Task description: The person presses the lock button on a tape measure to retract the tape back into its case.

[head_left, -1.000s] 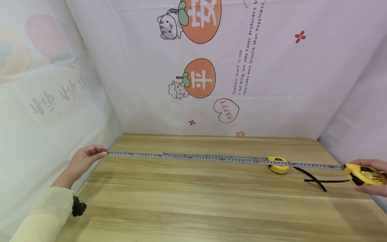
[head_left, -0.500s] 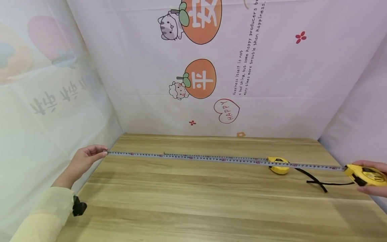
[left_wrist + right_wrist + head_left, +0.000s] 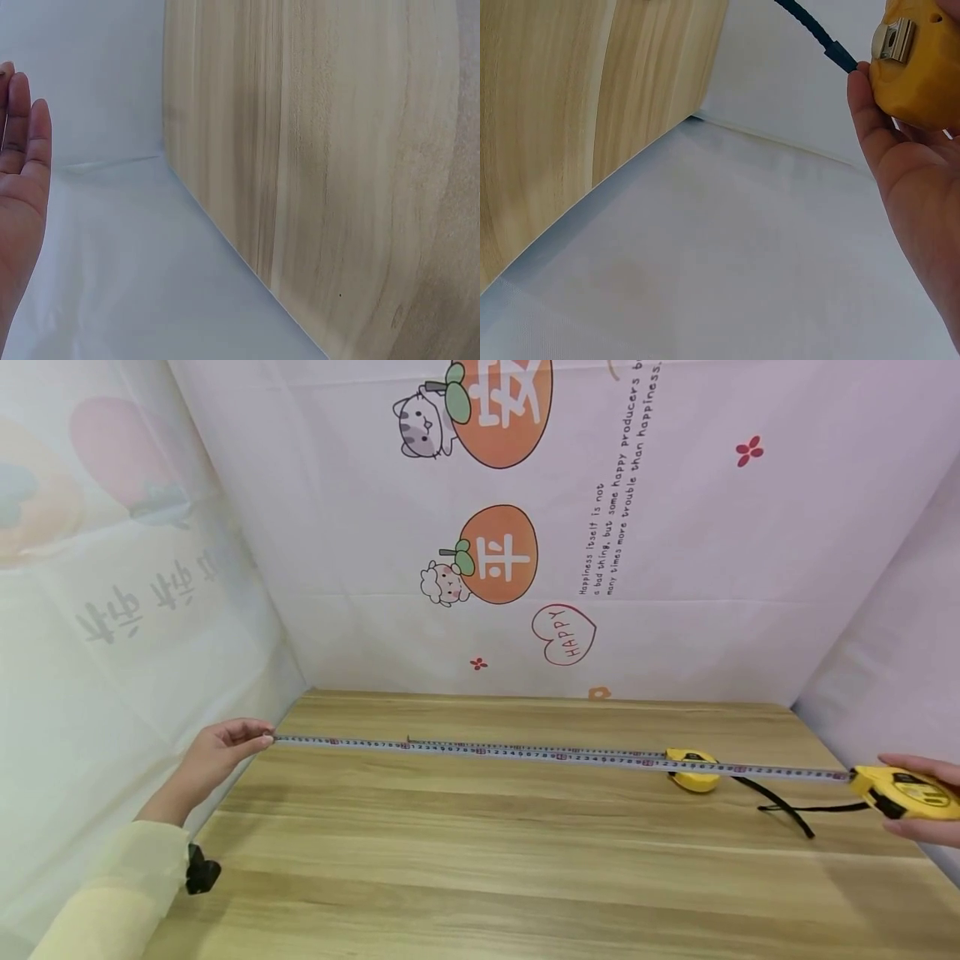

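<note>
My left hand [image 3: 210, 766] pinches the end of a long tape measure blade [image 3: 525, 753] between thumb and fingers in the head view. The blade stretches across above the table to a yellow tape measure [image 3: 903, 792] at the right edge. My right hand [image 3: 922, 184] grips that yellow case, which shows a metal belt clip [image 3: 898, 39] in the right wrist view. A second yellow tape measure [image 3: 693, 779] lies on the table behind the stretched blade, which partly covers it. Its own blade [image 3: 450, 743] is pulled out leftward. The left wrist view catches only part of the left hand.
The wood-grain table [image 3: 480, 877] reaches to white printed cloth walls [image 3: 675, 643] at the back and both sides. Black wrist straps [image 3: 780, 807] from the tape measures cross near the right. A black device [image 3: 201, 869] sits at the left sleeve [image 3: 112, 885].
My left hand has shifted slightly right with the blade's end. The last red mark on the blade is now closer to the held case, so a little less blade is out.
</note>
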`<state>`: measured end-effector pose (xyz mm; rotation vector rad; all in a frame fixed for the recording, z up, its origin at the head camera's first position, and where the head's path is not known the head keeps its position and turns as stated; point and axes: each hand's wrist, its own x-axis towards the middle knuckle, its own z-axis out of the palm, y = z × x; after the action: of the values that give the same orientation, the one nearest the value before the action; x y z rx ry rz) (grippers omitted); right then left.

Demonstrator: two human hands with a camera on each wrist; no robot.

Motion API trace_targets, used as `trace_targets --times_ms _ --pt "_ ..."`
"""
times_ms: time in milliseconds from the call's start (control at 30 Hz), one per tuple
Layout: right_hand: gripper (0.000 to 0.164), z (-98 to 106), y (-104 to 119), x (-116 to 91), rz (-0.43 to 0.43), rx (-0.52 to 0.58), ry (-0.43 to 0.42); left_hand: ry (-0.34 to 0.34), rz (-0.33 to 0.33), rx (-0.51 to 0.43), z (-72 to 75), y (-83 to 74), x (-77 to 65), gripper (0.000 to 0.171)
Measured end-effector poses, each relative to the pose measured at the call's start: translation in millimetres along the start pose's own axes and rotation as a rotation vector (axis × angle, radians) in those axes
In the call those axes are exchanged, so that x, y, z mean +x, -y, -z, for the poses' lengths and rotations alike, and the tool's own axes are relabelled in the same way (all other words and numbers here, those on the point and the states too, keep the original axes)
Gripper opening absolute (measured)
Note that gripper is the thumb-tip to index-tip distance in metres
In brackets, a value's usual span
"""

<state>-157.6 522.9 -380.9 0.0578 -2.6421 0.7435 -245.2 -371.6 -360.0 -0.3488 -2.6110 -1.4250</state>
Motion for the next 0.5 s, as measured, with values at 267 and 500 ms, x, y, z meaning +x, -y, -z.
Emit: trace_targets --times_ms 267,500 --pt "0.094 -1 13 -1 -0.029 0.047 0.011 -0.003 -0.008 -0.002 -1.2 -3.3 -1.1 0.027" --pt "0.084 0 28 -2 -0.010 0.234 0.068 -0.003 -0.013 0.004 -3.1 -4.0 0.2 0.027"
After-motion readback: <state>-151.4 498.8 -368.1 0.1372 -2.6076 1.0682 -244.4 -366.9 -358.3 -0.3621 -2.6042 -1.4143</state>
